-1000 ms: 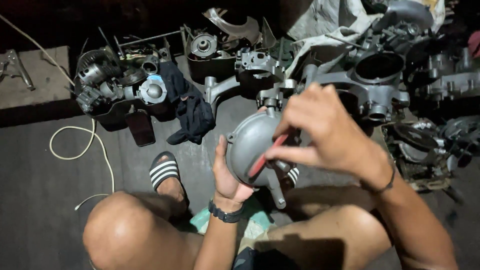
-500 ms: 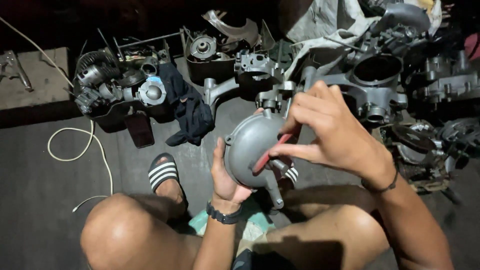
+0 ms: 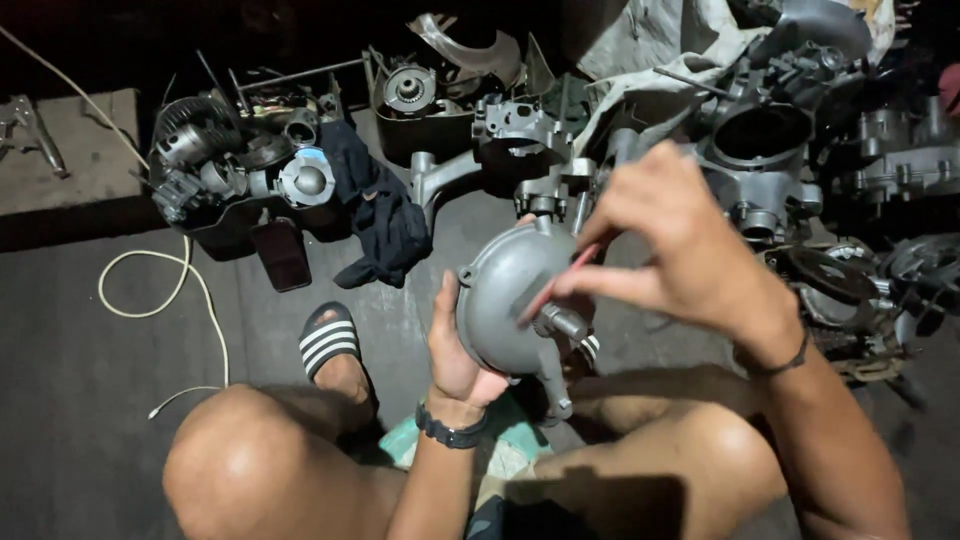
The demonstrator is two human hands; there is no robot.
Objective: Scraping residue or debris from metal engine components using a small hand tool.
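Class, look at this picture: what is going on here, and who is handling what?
A person sits on the floor among engine parts. The left hand holds a grey metal cover from below, and the right hand holds a thin red tool against it. A dark cloth, a white cable and a large engine casing lie ahead.

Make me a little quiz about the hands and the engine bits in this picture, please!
1. True or false: the left hand cups the grey domed engine cover from below.
2. What does the right hand pinch? A) thin red tool B) white cord C) dark cloth
3. What striped thing lies on the floor left of the cover?

Key: 1 true. 2 A. 3 the black-and-white striped sandal.
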